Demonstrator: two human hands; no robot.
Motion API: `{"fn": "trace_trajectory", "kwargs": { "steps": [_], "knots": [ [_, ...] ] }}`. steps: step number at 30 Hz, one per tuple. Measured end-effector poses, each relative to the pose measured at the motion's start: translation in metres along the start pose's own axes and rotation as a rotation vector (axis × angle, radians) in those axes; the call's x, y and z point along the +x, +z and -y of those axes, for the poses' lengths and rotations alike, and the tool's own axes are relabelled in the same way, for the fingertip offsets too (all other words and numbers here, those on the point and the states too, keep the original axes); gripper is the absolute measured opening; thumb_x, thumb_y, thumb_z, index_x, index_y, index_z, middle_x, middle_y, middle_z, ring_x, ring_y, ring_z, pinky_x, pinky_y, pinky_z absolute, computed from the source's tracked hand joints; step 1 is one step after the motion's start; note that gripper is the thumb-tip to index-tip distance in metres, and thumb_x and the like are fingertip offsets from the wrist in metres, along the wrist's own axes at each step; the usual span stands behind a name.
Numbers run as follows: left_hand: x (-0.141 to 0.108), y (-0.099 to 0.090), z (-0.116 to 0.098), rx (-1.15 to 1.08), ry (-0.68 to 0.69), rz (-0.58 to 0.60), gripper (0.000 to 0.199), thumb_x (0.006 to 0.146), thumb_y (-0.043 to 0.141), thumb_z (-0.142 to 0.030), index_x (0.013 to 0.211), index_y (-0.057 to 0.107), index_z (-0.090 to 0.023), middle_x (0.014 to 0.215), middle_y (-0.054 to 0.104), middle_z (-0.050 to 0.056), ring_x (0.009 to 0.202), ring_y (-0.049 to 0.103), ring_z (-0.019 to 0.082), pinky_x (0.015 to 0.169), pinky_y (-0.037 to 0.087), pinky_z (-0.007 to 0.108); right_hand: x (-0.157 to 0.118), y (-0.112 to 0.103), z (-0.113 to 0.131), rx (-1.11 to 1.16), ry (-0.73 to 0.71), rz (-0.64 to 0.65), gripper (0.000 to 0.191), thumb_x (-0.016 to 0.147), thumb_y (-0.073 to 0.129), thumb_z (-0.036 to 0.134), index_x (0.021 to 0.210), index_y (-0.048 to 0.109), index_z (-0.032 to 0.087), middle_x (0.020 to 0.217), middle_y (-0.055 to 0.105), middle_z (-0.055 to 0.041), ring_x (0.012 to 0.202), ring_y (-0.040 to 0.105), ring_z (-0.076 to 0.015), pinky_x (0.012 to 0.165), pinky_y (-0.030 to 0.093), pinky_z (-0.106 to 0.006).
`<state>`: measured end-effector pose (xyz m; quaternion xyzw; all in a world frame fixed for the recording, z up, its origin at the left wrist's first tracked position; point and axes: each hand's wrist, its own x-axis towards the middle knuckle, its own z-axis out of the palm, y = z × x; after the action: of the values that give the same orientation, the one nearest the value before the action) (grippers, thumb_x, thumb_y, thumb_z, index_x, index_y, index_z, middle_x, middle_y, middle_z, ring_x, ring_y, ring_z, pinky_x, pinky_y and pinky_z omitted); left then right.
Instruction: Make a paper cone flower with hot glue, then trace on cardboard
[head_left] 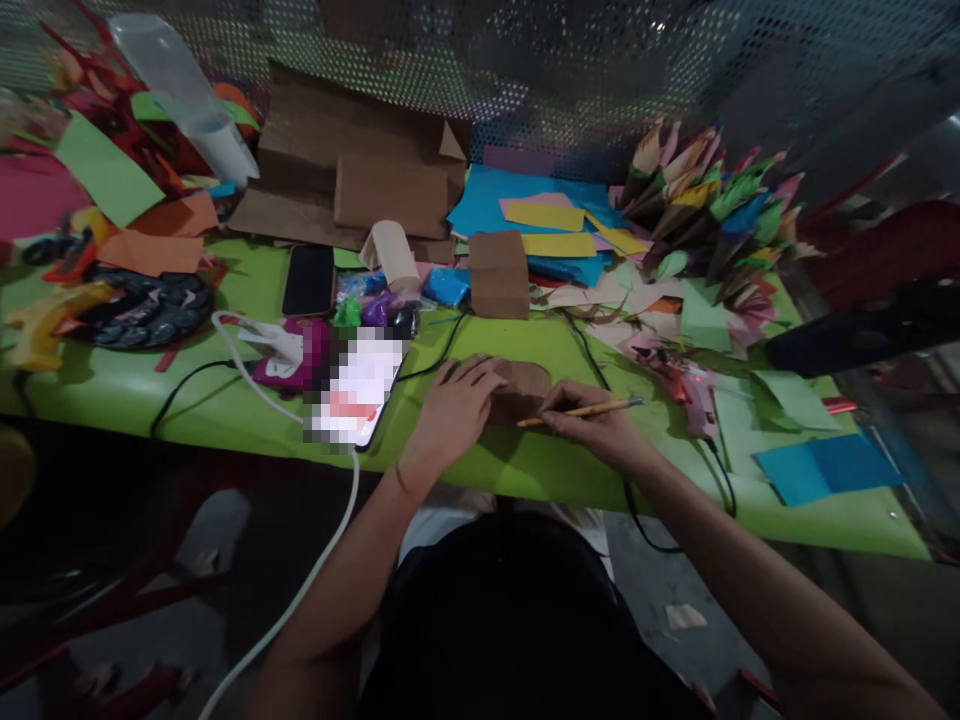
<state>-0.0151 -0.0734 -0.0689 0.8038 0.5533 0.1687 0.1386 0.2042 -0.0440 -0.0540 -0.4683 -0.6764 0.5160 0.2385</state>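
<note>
A small brown piece of paper or card (528, 378) lies on the green tabletop in front of me. My left hand (459, 405) rests over its left side, fingers stretched out and lying flat. My right hand (581, 420) pinches a pencil (611, 407) with a yellowish wooden body. Its tip points left, over the lower edge of the brown piece, and its silvery end sticks out to the right. Whether the tip touches the piece I cannot tell. Part of the piece is hidden under both hands.
A lit phone (360, 390) with a white cable lies left of my hands, beside a dark phone (308, 280). A pink glue gun (696, 395) lies on the right, a yellow one (56, 318) far left. Behind are brown cardboard (390, 195), coloured paper and paper flowers (712, 200).
</note>
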Motion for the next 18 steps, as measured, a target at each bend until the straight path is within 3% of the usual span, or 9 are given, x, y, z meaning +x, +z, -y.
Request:
{"fn": "trace_trajectory", "kwargs": {
  "steps": [7,12,18],
  "knots": [
    [0.001,-0.002,0.000,-0.019,-0.029,-0.003,0.034,0.094,0.045,-0.012,0.123,0.062,-0.022,0.143,0.060,0.004,0.141,0.046,0.021,0.120,0.032,0.045,0.027,-0.002,0.001,0.158,-0.076,-0.174,0.022,0.074,0.069,0.042,0.071,0.061,0.022,0.065,0.059,0.0006,0.062,0.053,-0.0152,0.059,0.040,-0.029],
    [0.001,-0.002,0.000,-0.028,-0.048,-0.011,0.027,0.098,0.045,-0.019,0.118,0.062,-0.021,0.141,0.062,0.005,0.139,0.048,0.021,0.120,0.033,0.046,0.046,-0.003,-0.005,0.091,-0.114,-0.281,0.019,0.074,0.068,0.040,0.072,0.061,0.022,0.066,0.060,0.0008,0.064,0.054,-0.0157,0.062,0.042,-0.030],
    [0.001,0.001,0.001,-0.032,-0.046,-0.034,0.024,0.099,0.046,-0.021,0.116,0.062,-0.021,0.140,0.062,0.005,0.138,0.050,0.022,0.119,0.034,0.046,0.048,-0.001,-0.008,0.021,-0.141,-0.305,0.019,0.078,0.065,0.039,0.074,0.061,0.021,0.069,0.062,0.0000,0.066,0.055,-0.0156,0.062,0.041,-0.029]
  ]
}}
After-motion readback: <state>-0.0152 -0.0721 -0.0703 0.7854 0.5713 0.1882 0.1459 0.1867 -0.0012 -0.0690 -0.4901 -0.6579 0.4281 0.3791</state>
